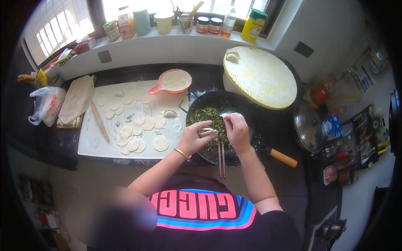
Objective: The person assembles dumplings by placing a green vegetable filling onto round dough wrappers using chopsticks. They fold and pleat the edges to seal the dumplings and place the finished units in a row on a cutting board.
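**Dumpling pinched shut over the filling pan**

Both hands meet above the black pan [226, 109] of chopped green filling [209, 117]. The left hand [193, 137] cups a half-folded dumpling [208, 132], fingers curled under it; the right hand [237, 130] pinches its edge closed. Chopsticks [221, 158] rest on the pan's near rim. If filling gets into the seam, it will likely not seal; a nudge from the right forearm could tip the chopsticks off the tabletop [67, 144].

Single head view, fisheye, looking steeply down from above the wok [222, 125], close over it; table [63, 142] spreads left of the wok, window sill beyond it.
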`<state>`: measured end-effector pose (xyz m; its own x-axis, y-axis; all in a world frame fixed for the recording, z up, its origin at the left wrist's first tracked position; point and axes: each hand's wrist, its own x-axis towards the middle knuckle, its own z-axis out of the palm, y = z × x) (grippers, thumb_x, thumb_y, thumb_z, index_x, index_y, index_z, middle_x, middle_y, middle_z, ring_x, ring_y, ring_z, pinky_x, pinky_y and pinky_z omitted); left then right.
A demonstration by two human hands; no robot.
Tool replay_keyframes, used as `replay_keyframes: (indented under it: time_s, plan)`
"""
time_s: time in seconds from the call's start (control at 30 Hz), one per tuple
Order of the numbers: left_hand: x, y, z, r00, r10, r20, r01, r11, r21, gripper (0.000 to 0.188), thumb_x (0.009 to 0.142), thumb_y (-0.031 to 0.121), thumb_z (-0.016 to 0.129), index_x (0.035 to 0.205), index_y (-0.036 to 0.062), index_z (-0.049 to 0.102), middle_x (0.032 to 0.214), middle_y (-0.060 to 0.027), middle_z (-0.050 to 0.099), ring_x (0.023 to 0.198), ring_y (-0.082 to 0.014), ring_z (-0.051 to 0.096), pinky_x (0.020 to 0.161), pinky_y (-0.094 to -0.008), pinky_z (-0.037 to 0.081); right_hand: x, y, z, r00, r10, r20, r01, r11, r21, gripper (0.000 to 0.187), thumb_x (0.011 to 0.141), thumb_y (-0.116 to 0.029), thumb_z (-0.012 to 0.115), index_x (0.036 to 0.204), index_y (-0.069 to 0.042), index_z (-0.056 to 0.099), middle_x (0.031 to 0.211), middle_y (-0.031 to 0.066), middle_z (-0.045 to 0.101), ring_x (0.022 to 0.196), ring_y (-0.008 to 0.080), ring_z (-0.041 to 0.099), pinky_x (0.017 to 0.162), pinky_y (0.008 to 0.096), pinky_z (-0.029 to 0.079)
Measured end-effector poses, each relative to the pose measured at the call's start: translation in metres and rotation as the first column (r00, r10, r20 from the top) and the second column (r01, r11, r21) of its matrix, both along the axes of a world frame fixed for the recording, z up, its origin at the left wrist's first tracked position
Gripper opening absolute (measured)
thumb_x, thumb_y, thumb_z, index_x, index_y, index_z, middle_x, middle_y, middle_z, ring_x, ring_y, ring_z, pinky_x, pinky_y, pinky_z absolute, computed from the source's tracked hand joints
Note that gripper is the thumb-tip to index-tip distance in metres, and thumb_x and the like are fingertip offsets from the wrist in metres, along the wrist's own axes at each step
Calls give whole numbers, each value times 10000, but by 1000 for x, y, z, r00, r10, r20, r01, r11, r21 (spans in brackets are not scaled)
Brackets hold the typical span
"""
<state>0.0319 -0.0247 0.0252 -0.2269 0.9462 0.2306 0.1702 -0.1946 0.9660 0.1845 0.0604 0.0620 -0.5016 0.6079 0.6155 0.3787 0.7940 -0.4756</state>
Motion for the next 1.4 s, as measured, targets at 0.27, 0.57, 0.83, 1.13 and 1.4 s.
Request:
replay_keyframes:
  time_s: [0.27,0.57,0.83,1.13,1.4]
  plan:
    - [-3,4,-13,999,-36,-32,36,999,0,482,712,58,713,1148,-24,524,933,-111,643,850,-131,620,724,-246,513,-4,-14,8,962,271,44,-267,960,-82,133,706,-91,677,834,-60,666,841,77,610,811,263,565,736,345,426]
    - [1,2,-7,995,-50,83,53,998,-28,448,727,56,698,1137,-17,532,952,-79,638,820,-111,609,705,-236,507,-12,-17,-13,990,143,-19,-144,986,-84,47,738,-43,631,766,-29,596,773,96,589,757,273,562,711,360,435]
    - [15,1,-15,799,-164,579,136,986,92,341,839,112,622,1147,-6,535,1042,-60,605,973,-118,564,845,-259,469,-17,-27,-6,971,-4,-240,-64,960,-274,44,736,-1,632,780,-4,635,794,104,611,731,231,592,622,310,485]
    - [11,1,-18,770,-233,594,225,970,88,442,866,118,584,1273,20,440,1125,-58,572,997,-113,551,841,-276,485,-19,-26,-3,991,2,-132,-20,991,-133,91,724,7,632,809,-21,651,812,120,596,751,268,579,640,335,477]
    - [8,1,-19,817,-241,524,217,970,107,390,880,109,559,1252,32,474,1151,-54,556,1019,-120,538,854,-275,470,-19,-26,5,979,79,-190,-112,980,-167,90,721,-4,630,807,-17,649,837,118,594,768,264,576,642,334,477]
